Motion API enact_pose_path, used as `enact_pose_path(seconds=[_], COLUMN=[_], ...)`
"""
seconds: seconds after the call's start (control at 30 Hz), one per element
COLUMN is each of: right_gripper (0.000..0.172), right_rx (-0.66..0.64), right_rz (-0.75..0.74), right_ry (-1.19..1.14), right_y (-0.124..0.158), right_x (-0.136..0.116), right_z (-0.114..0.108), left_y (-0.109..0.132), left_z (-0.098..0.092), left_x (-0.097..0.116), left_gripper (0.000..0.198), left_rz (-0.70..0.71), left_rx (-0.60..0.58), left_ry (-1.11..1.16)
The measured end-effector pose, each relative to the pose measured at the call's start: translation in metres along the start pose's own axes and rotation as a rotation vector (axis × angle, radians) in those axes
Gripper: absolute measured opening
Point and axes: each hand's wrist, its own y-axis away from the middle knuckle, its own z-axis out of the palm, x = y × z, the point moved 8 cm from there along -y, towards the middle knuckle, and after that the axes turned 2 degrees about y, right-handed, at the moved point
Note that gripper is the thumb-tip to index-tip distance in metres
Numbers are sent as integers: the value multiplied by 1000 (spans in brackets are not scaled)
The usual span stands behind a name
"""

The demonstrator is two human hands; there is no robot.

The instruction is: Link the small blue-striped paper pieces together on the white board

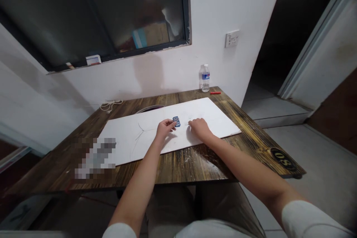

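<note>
Centrally, a small blue ribbed piece (176, 121) is seen lying on a white board (214, 117), which is laid flat on a dark-stained wooden bench (178, 165). What the piece is exactly cannot be made out at this size. The left hand (164, 128) is placed just to the near left of it, with the fingers (172, 124) drawn together and reaching the piece's lower edge; contact appears to be made, but whether it is gripped cannot be told. The right hand (199, 128) is rested on the board just to the right of the piece and apart from it, with the fingers (192, 122) loosely curled and nothing held. Both forearms are extended forward from white sleeves (306, 221). Thin pencil lines (141, 131) are marked on the board to the left of the hands. A round rim (149, 108) is partly seen behind the board's far edge. Toward the far bench edge, a plastic water bottle (205, 78) is stood upright near a red stick-like item (215, 92), and a coiled white cord (111, 105) is lying at the far left corner. A pixelated patch (95, 158) covers the board's near-left corner. Above, a wall socket (232, 38) is fixed to the white wall (167, 70), beside a dark window (92, 15).
</note>
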Motion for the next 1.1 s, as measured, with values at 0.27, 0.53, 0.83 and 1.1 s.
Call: enact_pose_path(seconds=[0.27, 0.53, 0.83, 1.1], right_gripper=[23, 24, 24, 25], right_rx=[23, 36, 44, 43], right_rz=[11, 14, 11, 13], right_ry=[-14, -18, -27, -21], right_y=[-3, -2, -3, -7], right_x=[3, 2, 3, 7], right_z=[4, 4, 1, 3], left_y=[0, -1, -1, 0], left_z=[0, 0, 1, 1], left_x=[-1, -2, -3, -1], left_gripper=[41, 41, 41, 40], left_rz=[-8, -5, -8, -11], left_rx=[3, -1, -9, 9], left_ry=[-3, -6, 0, -1])
